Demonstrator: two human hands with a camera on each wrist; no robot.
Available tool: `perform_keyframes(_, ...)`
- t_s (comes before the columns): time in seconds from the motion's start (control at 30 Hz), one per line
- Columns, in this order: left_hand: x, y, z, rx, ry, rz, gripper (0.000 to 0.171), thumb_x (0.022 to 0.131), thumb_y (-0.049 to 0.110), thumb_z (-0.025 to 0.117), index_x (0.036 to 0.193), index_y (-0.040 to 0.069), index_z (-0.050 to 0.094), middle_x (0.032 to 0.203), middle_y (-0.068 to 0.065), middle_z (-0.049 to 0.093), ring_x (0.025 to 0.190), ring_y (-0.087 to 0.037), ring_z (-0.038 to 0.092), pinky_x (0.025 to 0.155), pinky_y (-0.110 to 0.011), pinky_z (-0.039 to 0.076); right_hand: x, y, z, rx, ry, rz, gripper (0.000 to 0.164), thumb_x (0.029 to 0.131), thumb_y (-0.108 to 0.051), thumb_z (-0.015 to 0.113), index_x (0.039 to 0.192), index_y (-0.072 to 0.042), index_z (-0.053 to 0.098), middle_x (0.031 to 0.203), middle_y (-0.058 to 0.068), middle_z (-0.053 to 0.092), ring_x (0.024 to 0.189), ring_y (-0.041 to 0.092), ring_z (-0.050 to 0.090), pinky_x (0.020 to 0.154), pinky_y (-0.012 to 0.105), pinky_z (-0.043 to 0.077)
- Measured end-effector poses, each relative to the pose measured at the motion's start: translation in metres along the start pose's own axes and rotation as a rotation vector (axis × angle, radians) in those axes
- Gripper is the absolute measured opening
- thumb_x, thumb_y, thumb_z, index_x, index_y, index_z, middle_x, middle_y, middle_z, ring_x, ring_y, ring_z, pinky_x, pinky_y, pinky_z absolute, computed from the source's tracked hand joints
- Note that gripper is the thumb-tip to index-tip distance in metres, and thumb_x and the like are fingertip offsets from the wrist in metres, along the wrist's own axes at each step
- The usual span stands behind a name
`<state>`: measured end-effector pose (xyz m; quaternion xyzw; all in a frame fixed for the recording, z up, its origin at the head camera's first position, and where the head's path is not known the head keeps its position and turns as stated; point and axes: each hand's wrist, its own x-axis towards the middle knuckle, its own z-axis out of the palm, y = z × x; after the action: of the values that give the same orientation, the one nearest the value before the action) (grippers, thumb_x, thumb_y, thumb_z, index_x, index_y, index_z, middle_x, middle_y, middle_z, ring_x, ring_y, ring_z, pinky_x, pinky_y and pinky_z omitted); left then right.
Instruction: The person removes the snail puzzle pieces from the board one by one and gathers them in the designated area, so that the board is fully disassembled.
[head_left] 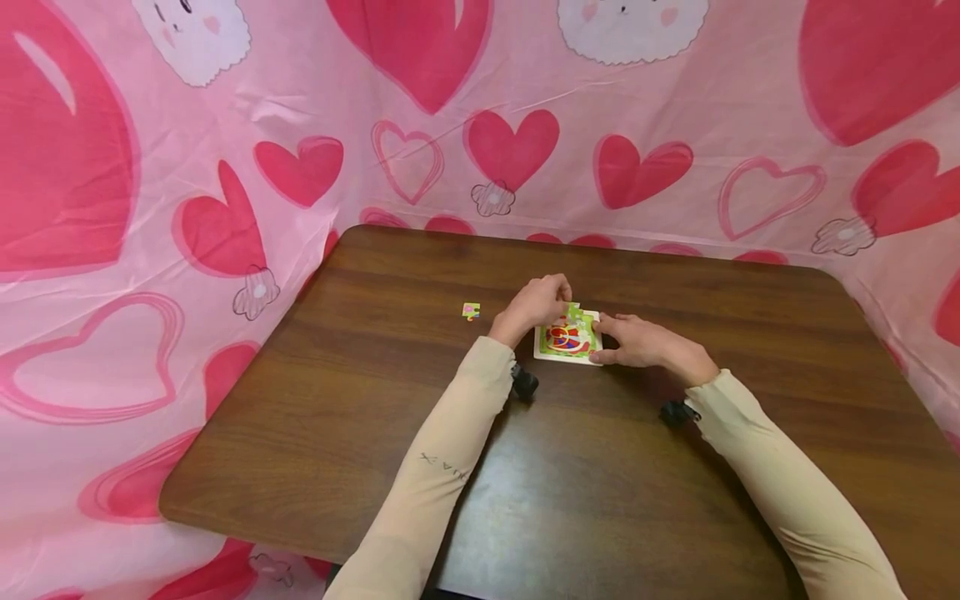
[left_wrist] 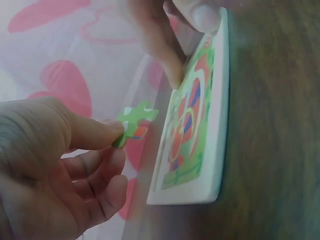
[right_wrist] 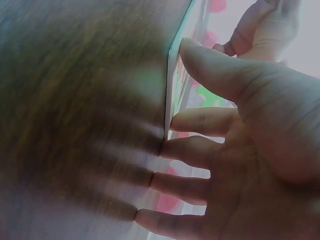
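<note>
My left hand (head_left: pixel 536 302) pinches a green jigsaw piece (left_wrist: pixel 134 122) between thumb and fingers. The piece is tilted just above a square puzzle board (head_left: pixel 577 360), apart from it in the left wrist view. Inside the board's white frame (left_wrist: pixel 216 135) is a green picture with a red, blue and white spiral shape. My right hand (head_left: pixel 641 340) lies at the board's right side, fingers spread and fairly straight. In the right wrist view its thumb (right_wrist: pixel 215 67) touches the board's edge, and the other fingertips reach the board or the tabletop.
A loose jigsaw piece (head_left: pixel 470 309), green with a pink patch, lies on the brown wooden table (head_left: pixel 337 417) left of the board. Behind and left of the table hangs a pink cloth (head_left: pixel 585 100) with hearts. Dark wrist cameras (head_left: pixel 524 382) sit on both sleeves.
</note>
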<state>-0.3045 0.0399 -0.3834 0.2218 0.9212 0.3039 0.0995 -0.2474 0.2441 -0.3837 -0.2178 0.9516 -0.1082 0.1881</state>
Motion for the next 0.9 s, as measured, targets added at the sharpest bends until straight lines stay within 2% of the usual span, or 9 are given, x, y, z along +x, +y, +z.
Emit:
perform_keyframes(0.13,-0.003,-0.005,-0.007,-0.002,0.013,-0.013,0.011,0.095,0.018,0.061,0.105,0.014,0.062,0.095,-0.001,0.062,0.083,-0.015,0.055,0.069,-0.026,0.045,0.001,-0.001,0.001,0.01,-0.013,0.005,0.075,0.092,-0.046,0.064,0.148,-0.002,0.04,0.155,0.028,0.029,0.139,0.055,0.027,0.108,0.068,0.027)
perform_keyframes(0.23,-0.004,-0.009,-0.013,-0.006,0.018,-0.021,0.014,0.095,0.018,0.061,0.107,0.013,0.066,0.102,-0.003,0.065,0.089,-0.017,0.056,0.077,-0.029,0.048,0.001,-0.002,0.001,0.009,-0.012,0.012,0.075,0.092,-0.046,0.064,0.148,-0.003,0.039,0.155,0.028,0.03,0.139,0.055,0.028,0.108,0.068,0.028)
perform_keyframes(0.37,-0.005,-0.015,-0.022,0.018,-0.008,-0.026,0.02,0.096,0.02,0.059,0.112,0.013,0.07,0.112,-0.003,0.068,0.098,-0.017,0.058,0.09,-0.033,0.049,0.001,-0.001,0.001,0.01,-0.019,0.024,0.076,0.092,-0.048,0.063,0.149,-0.004,0.039,0.156,0.027,0.029,0.14,0.054,0.027,0.108,0.068,0.027)
perform_keyframes(0.47,-0.007,-0.017,-0.029,0.047,-0.032,-0.017,0.021,0.097,0.022,0.058,0.113,0.014,0.07,0.114,-0.002,0.069,0.102,-0.017,0.058,0.095,-0.035,0.047,0.001,-0.001,0.001,0.01,-0.02,0.031,0.078,0.091,-0.05,0.063,0.149,-0.004,0.038,0.156,0.027,0.029,0.14,0.053,0.027,0.108,0.068,0.027)
perform_keyframes(0.67,-0.012,-0.021,-0.042,0.097,-0.068,0.009,0.019,0.097,0.024,0.056,0.109,0.015,0.068,0.106,-0.002,0.066,0.095,-0.019,0.057,0.09,-0.035,0.048,0.0,0.0,0.0,0.009,-0.013,0.035,0.078,0.091,-0.049,0.064,0.149,-0.004,0.039,0.156,0.027,0.029,0.14,0.052,0.028,0.109,0.067,0.028)
perform_keyframes(0.9,-0.014,-0.034,-0.061,0.149,-0.094,0.03,0.016,0.094,0.02,0.056,0.102,0.013,0.069,0.09,-0.002,0.063,0.084,-0.017,0.055,0.079,-0.031,0.045,-0.001,-0.001,0.0,0.007,-0.005,0.025,0.076,0.091,-0.046,0.065,0.149,-0.003,0.039,0.156,0.027,0.028,0.141,0.051,0.027,0.11,0.065,0.027)
